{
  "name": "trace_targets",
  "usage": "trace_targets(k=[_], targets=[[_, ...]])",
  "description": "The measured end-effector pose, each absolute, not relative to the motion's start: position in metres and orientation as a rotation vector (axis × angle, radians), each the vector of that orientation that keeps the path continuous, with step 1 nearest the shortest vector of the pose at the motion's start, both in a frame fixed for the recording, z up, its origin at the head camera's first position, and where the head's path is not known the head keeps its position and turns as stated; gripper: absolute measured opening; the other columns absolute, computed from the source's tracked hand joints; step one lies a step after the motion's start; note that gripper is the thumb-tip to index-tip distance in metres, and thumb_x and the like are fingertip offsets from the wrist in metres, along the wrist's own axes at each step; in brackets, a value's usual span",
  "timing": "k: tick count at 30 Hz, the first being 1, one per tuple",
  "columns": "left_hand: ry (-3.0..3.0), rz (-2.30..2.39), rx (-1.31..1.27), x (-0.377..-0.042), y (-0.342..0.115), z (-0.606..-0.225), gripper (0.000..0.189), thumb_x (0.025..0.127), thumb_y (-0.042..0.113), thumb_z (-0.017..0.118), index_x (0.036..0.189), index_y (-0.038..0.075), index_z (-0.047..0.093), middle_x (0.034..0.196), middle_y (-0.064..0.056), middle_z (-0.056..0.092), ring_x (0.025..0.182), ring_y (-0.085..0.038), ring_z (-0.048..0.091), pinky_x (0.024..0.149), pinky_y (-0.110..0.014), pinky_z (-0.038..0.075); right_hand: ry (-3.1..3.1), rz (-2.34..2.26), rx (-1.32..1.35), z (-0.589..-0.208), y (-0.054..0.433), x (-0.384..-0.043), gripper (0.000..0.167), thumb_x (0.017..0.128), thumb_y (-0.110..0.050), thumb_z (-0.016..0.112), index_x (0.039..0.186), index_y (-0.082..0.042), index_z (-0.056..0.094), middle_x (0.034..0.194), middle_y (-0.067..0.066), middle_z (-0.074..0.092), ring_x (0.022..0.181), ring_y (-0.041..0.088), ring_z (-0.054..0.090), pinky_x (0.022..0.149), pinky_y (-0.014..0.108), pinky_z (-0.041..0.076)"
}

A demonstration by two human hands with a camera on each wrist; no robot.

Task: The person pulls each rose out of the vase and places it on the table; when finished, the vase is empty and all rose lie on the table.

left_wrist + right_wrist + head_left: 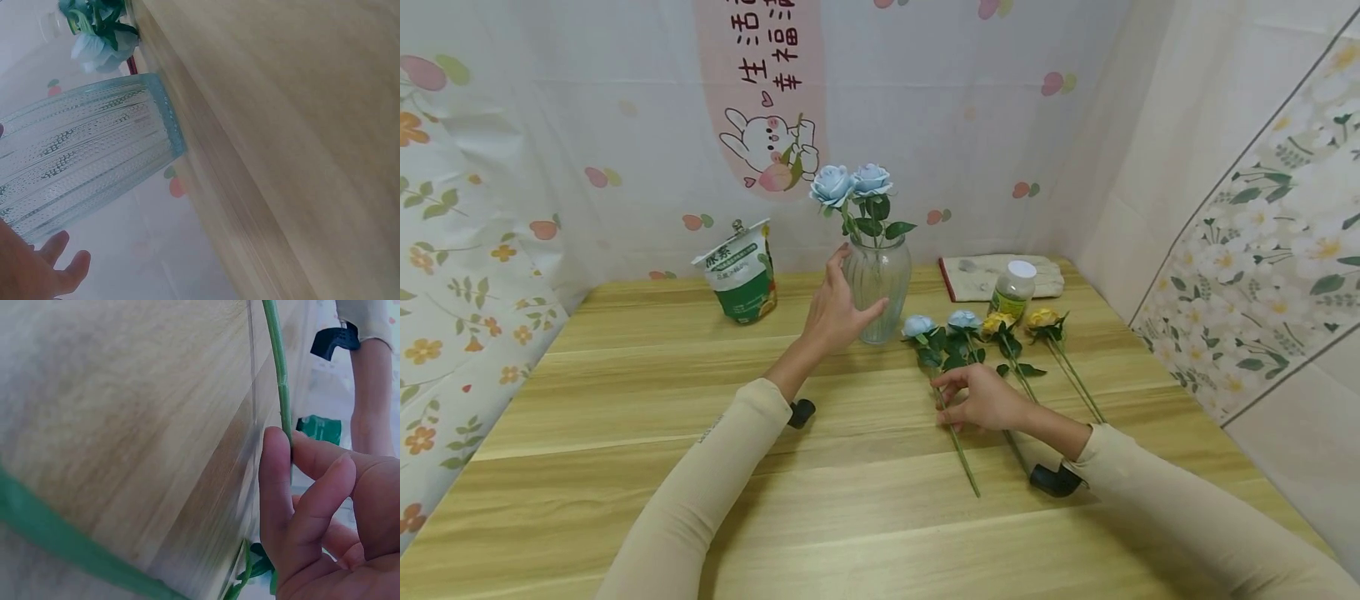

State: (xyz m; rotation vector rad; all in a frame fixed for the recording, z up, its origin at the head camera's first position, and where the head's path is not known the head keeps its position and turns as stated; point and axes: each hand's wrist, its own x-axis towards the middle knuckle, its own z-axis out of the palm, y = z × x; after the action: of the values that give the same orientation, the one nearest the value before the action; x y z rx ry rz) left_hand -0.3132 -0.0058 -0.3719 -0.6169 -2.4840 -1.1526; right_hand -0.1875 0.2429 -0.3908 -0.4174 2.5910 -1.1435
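A ribbed clear glass vase (891, 279) stands upright on the table with two blue artificial roses (850, 185) in it. My left hand (838, 310) is at the vase's left side, thumb and fingers spread; in the left wrist view some fingertips (78, 265) stick out beside the glass (81, 144). My right hand (985, 400) pinches the green stem (281, 381) of a blue rose (917, 326) between thumb and forefinger, its bloom toward the vase. To the right lie another blue rose (964, 320) and two yellow roses (1043, 317).
A green and white pouch (745, 279) with a clip on top stands left of the vase. Behind the yellow roses are a white-lidded jar (1015, 287) and a pale folded glove (973, 275) with a red edge. Patterned cloth (647, 125) hangs behind the table.
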Motion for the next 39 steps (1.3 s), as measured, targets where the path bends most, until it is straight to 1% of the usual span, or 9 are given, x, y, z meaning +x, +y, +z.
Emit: trace_targets(k=[7,13,20,22,25,27,30,36,39], targets=[[-2.481,-1.142,-0.612,-0.317,-0.008,-0.370,0.093,0.087,0.045,0.073,0.151,0.013,0.013,0.153,-0.019,0.037,0.062,-0.023,0.044,0.052,-0.034,0.035,2.598,-1.150,-0.347,-0.389,0.246,-0.188,0.050,0.082,-0.009,0.081,0.127,0.001,0.062,0.092,0.005,0.066,0.060,0.020,0.068,0.040,0.031,0.046],[-2.492,-1.141,-0.604,-0.320,-0.007,-0.369,0.093,0.087,0.044,0.074,0.151,0.013,0.014,0.152,-0.020,0.038,0.063,-0.023,0.044,0.052,-0.035,0.035,2.561,-1.140,-0.332,-0.386,0.248,-0.190,0.051,0.083,-0.010,0.080,0.128,0.002,0.060,0.092,0.005,0.068,0.060,0.020,0.068,0.042,0.031,0.046],[-2.491,-1.124,-0.597,-0.322,-0.007,-0.370,0.092,0.086,0.043,0.074,0.150,0.012,0.015,0.154,-0.018,0.035,0.069,-0.026,0.048,0.057,-0.037,0.038,2.519,-1.026,-0.322,-0.361,0.256,-0.203,0.048,0.088,-0.014,0.076,0.129,0.004,0.060,0.082,0.012,0.074,0.057,0.031,0.069,0.050,0.032,0.050],[-2.491,-1.123,-0.591,-0.322,-0.007,-0.370,0.091,0.087,0.042,0.074,0.150,0.012,0.016,0.156,-0.016,0.033,0.071,-0.027,0.048,0.057,-0.037,0.038,2.548,-0.980,-0.325,-0.351,0.256,-0.207,0.044,0.088,-0.017,0.076,0.124,0.004,0.063,0.078,0.012,0.074,0.057,0.031,0.069,0.056,0.036,0.055],[-2.490,-1.119,-0.593,-0.323,-0.007,-0.369,0.091,0.087,0.042,0.073,0.150,0.012,0.016,0.156,-0.016,0.034,0.066,-0.026,0.046,0.055,-0.037,0.036,2.590,-0.922,-0.341,-0.337,0.256,-0.212,0.029,0.090,-0.021,0.074,0.104,0.004,0.069,0.070,0.012,0.071,0.058,0.033,0.069,0.062,0.042,0.057],[-2.484,-1.117,-0.599,-0.323,-0.007,-0.367,0.090,0.087,0.041,0.073,0.150,0.011,0.016,0.156,-0.016,0.034,0.064,-0.025,0.045,0.054,-0.036,0.035,2.620,-0.908,-0.354,-0.327,0.253,-0.216,0.025,0.091,-0.023,0.073,0.089,0.001,0.070,0.067,0.012,0.070,0.058,0.034,0.069,0.060,0.045,0.057],[-2.482,-1.109,-0.601,-0.324,-0.007,-0.365,0.090,0.088,0.040,0.073,0.150,0.010,0.016,0.155,-0.017,0.035,0.063,-0.024,0.044,0.053,-0.035,0.034,2.693,-0.895,-0.427,-0.311,0.245,-0.226,0.023,0.093,-0.023,0.071,0.082,-0.002,0.071,0.066,0.010,0.069,0.057,0.033,0.068,0.057,0.041,0.056],[-2.508,-1.113,-0.560,-0.324,-0.007,-0.364,0.092,0.087,0.040,0.074,0.151,0.010,0.015,0.151,-0.019,0.040,0.073,-0.028,0.051,0.061,-0.041,0.043,2.881,-0.976,-0.537,-0.290,0.221,-0.253,0.017,0.094,-0.018,0.069,0.097,-0.003,0.074,0.079,0.007,0.072,0.058,0.015,0.065,0.054,0.030,0.050],[-2.522,-1.104,-0.555,-0.325,-0.007,-0.365,0.093,0.087,0.042,0.074,0.151,0.010,0.016,0.145,-0.021,0.045,0.079,-0.030,0.053,0.068,-0.046,0.046,3.000,-1.060,-0.594,-0.287,0.211,-0.265,0.016,0.095,-0.017,0.067,0.099,-0.003,0.074,0.093,0.011,0.072,0.058,0.016,0.060,0.054,0.030,0.046]])
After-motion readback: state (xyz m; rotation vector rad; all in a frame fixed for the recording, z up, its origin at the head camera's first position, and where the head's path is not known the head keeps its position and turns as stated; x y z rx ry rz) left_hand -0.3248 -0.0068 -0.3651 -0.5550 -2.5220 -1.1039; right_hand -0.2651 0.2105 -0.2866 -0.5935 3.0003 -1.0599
